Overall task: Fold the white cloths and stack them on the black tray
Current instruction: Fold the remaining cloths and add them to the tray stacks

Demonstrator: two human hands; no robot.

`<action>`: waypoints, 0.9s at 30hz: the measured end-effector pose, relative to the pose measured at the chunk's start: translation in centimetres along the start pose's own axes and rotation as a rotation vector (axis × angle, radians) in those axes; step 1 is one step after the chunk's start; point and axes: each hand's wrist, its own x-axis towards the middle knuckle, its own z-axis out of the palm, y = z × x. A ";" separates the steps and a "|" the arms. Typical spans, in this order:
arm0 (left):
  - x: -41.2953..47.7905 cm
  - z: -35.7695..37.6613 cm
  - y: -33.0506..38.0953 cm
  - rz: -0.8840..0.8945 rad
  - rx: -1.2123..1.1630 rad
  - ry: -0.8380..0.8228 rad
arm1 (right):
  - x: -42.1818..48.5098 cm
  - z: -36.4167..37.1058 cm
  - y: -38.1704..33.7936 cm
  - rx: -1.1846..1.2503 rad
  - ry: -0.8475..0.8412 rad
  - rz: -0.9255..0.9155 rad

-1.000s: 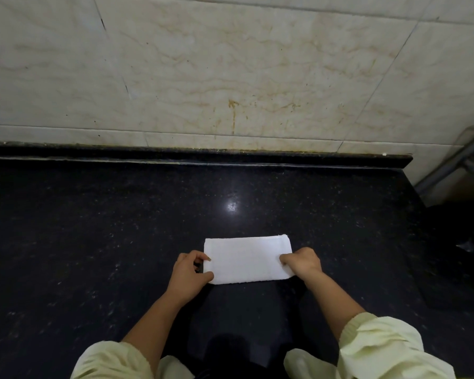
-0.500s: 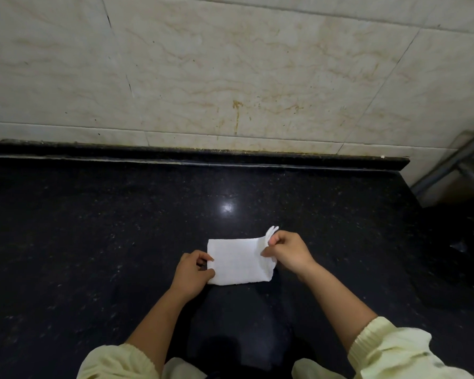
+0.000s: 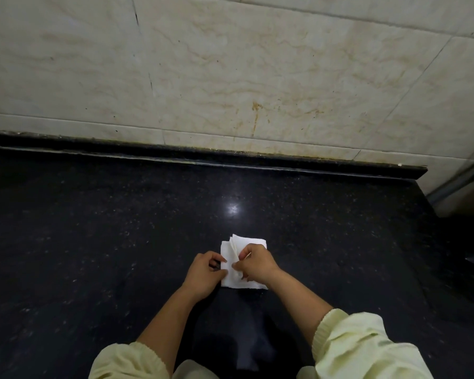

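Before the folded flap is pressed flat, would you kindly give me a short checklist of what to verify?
1. Left hand pins the white cloth's left edge: ok.
2. Right hand grips the folded-over flap: ok.
3. Flap edges meet the left edge squarely: not ok, layers fan out at the top.
4. Countertop bare around the cloth: ok.
5. Black tray within reach: cannot tell, none in view.

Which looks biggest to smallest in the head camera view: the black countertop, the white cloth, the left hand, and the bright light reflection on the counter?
1. black countertop
2. white cloth and left hand: look alike, and hands cover part of the cloth, so unranked
3. light reflection
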 end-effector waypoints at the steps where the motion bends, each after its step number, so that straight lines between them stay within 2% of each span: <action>1: 0.0 -0.1 0.0 -0.002 -0.002 -0.001 | 0.1 0.3 0.1 -0.015 -0.003 0.000; 6: 0.2 -0.4 0.3 -0.024 -0.016 -0.002 | 0.6 1.2 0.4 -0.050 -0.030 -0.021; 11: -0.2 -0.7 0.6 -0.044 -0.005 -0.006 | 0.1 0.8 0.6 0.025 -0.104 -0.031; 15: -0.7 -0.6 1.3 -0.087 -0.008 0.037 | -0.1 -2.1 1.2 0.189 0.003 -0.012; 20: -1.1 -0.5 2.2 -0.146 0.012 0.078 | 0.1 -5.1 4.2 0.286 0.201 0.111; 24: -0.8 -0.5 3.4 -0.224 0.000 0.027 | -0.1 -4.9 5.1 0.369 0.206 0.152; 27: -0.5 -0.4 4.0 -0.340 -0.141 -0.033 | -0.3 -3.9 5.1 0.412 0.161 0.170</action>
